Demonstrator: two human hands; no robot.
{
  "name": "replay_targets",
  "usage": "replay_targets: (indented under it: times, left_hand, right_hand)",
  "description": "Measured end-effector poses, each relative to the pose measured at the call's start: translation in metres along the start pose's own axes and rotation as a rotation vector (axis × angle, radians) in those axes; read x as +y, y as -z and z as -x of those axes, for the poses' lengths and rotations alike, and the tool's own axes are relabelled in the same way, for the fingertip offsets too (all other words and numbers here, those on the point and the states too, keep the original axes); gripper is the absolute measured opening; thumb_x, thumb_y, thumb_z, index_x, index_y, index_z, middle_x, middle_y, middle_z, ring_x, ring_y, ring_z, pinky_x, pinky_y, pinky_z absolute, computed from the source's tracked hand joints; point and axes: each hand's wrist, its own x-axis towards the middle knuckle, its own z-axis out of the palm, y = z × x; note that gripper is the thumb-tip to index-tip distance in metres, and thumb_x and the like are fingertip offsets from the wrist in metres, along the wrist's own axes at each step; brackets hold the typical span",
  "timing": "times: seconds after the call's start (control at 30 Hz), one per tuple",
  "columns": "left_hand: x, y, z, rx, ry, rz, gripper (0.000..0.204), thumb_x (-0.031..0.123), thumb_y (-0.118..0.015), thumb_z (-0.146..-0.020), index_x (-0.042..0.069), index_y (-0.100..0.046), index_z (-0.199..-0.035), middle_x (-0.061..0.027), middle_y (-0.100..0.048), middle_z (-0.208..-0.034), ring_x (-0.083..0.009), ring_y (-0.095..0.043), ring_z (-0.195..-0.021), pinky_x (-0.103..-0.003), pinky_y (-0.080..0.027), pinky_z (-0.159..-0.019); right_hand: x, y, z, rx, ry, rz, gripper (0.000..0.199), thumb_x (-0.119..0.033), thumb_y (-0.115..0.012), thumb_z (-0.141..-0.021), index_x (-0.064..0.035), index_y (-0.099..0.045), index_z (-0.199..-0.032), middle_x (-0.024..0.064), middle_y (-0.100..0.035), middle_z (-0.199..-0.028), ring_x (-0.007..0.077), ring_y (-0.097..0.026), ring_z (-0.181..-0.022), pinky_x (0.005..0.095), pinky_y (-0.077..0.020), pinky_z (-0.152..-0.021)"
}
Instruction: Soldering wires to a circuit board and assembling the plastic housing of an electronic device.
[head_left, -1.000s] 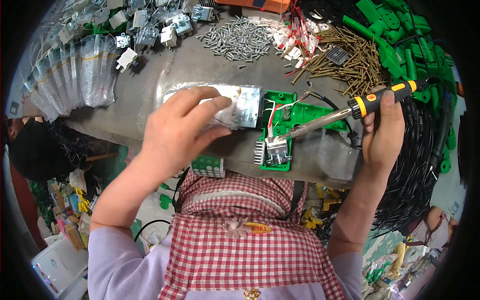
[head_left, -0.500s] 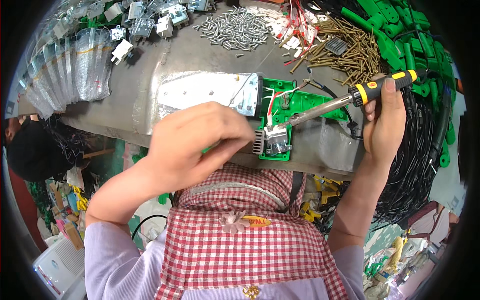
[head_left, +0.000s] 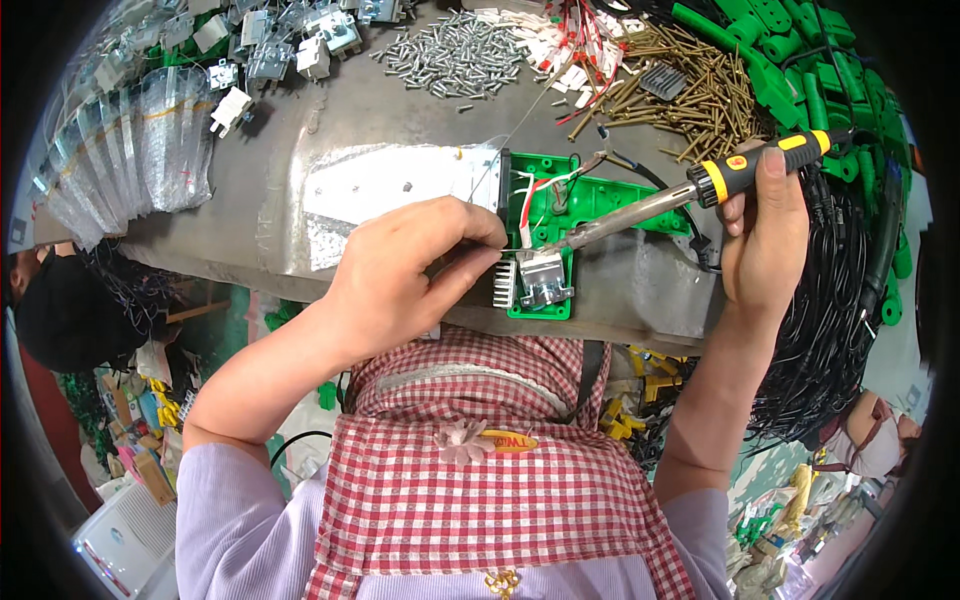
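Head view: left hand point(head_left: 415, 265) pinches thin wire point(head_left: 515, 250) between thumb and forefinger; right hand point(head_left: 765, 240), wrapped round soldering iron point(head_left: 640, 222), holds tip at metal-and-white switch point(head_left: 545, 281) in green housing point(head_left: 630, 206) on worktop point(head_left: 345, 110). Slipping iron could scorch nearby red lead point(head_left: 540, 185).

Assembly workshop: soldering iron point(head_left: 715, 182), black cable bundles point(head_left: 825, 320), screws point(head_left: 455, 55) heaped on bench point(head_left: 370, 112).

Left grip point(head_left: 415, 255) — some fingers hidden, soldering iron point(head_left: 715, 182) — tip contact too small to tell, apron point(head_left: 500, 510) cropped below
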Motion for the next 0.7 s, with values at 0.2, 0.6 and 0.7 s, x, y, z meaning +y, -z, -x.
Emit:
replay_targets:
  times: [0.2, 0.6, 0.7]
  left_hand:
    - [0.001, 0.002, -0.003, -0.022, -0.027, -0.018, 0.018, -0.008, -0.069, -0.074, 0.001, -0.063, -0.088, -0.0097, -0.066, -0.084, -0.0206, -0.066, -0.076, -0.029, -0.052, -0.067]
    - [-0.002, 0.025, -0.008, 0.125, -0.072, -0.473, 0.016, 0.008, -0.072, -0.075, 0.005, -0.065, -0.089, -0.0102, -0.063, -0.090, -0.0246, -0.059, -0.067, -0.032, -0.048, -0.059]
    - [0.020, 0.024, -0.012, 0.064, 0.120, -0.081, 0.029, 0.018, -0.064, -0.086, 0.002, -0.062, -0.111, -0.0095, -0.064, -0.092, -0.0146, -0.055, -0.063, -0.028, -0.045, -0.056]
  right_hand:
    - [-0.002, -0.003, -0.001, 0.018, 0.003, 0.013, 0.028, -0.029, -0.056, -0.096, -0.0008, -0.055, -0.095, 0.0000, -0.053, -0.069, 0.0034, -0.042, -0.055, 0.0168, -0.0316, -0.047]
    - [-0.005, -0.007, 0.003, 0.025, -0.014, 0.071, 0.032, -0.032, -0.055, -0.096, -0.0006, -0.054, -0.091, -0.0002, -0.051, -0.065, 0.0041, -0.041, -0.052, 0.0176, -0.0314, -0.046]
    - [-0.006, -0.009, 0.004, 0.031, -0.032, 0.074, 0.033, -0.033, -0.056, -0.096, -0.0004, -0.055, -0.091, 0.0005, -0.051, -0.065, 0.0049, -0.041, -0.053, 0.0189, -0.0317, -0.047]
